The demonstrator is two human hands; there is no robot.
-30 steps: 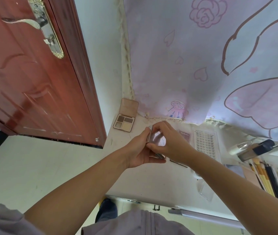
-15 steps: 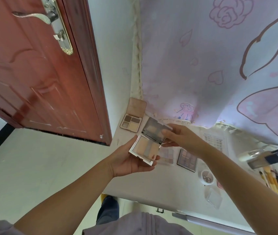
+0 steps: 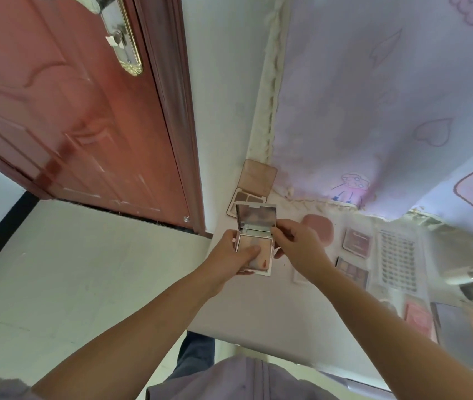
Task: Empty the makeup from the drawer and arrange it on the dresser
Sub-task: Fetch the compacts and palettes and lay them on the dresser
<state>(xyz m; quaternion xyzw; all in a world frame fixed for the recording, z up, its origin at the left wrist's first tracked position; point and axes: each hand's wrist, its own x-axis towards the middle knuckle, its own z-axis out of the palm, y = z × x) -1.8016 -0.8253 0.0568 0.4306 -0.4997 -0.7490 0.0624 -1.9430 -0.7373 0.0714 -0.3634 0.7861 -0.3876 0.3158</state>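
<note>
An open white powder compact (image 3: 255, 241) with its mirrored lid raised is held over the left end of the white dresser top (image 3: 261, 310). My left hand (image 3: 229, 259) grips its base, thumb lying on the powder pan. My right hand (image 3: 296, 243) pinches the compact's right edge near the hinge. Behind it an open brown eyeshadow palette (image 3: 254, 184) leans against the wall. A pink puff (image 3: 317, 228), two small palettes (image 3: 356, 243) (image 3: 352, 269) and a lash tray (image 3: 396, 264) lie to the right.
A red door (image 3: 79, 111) stands at the left beside the dresser's end. A pale printed curtain (image 3: 388, 96) hangs over the back of the dresser. More flat makeup cases (image 3: 420, 319) and blurred items crowd the right end.
The compact went from closed to open with the lid raised. Both hands then carried it toward the back left of the dresser, near the brown palette. The camera moved closer.
</note>
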